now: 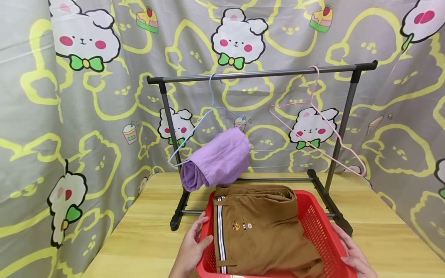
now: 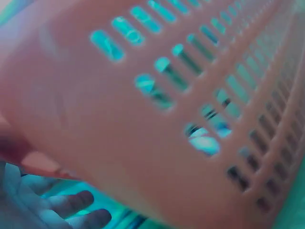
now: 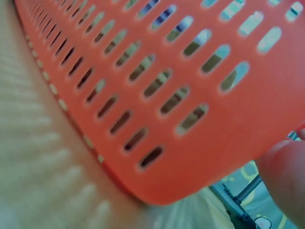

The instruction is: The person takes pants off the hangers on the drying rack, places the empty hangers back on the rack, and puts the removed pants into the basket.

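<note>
A red plastic basket [image 1: 321,227] with slotted walls stands at the front, between my two hands. My left hand [image 1: 192,243] grips its left rim, thumb on the near side and fingers along the outside. On the opposite rim, my right hand [image 1: 354,255] holds the basket, part of it cut off by the frame. Folded brown trousers [image 1: 267,231] with a striped waistband fill most of the basket. Behind them is a rolled purple garment [image 1: 222,156], covering the lower bar of a blue hanger [image 1: 212,92]; whether it hangs there I cannot tell. The right wrist view shows the basket's slotted side [image 3: 228,129] close up.
A dark metal clothes rack [image 1: 264,73] stands on the wooden table [image 1: 139,239] behind the basket, its feet [image 1: 177,216] to either side. A pink hanger [image 1: 325,119] hangs at the rail's right. Patterned grey curtains [image 1: 139,58] surround the table.
</note>
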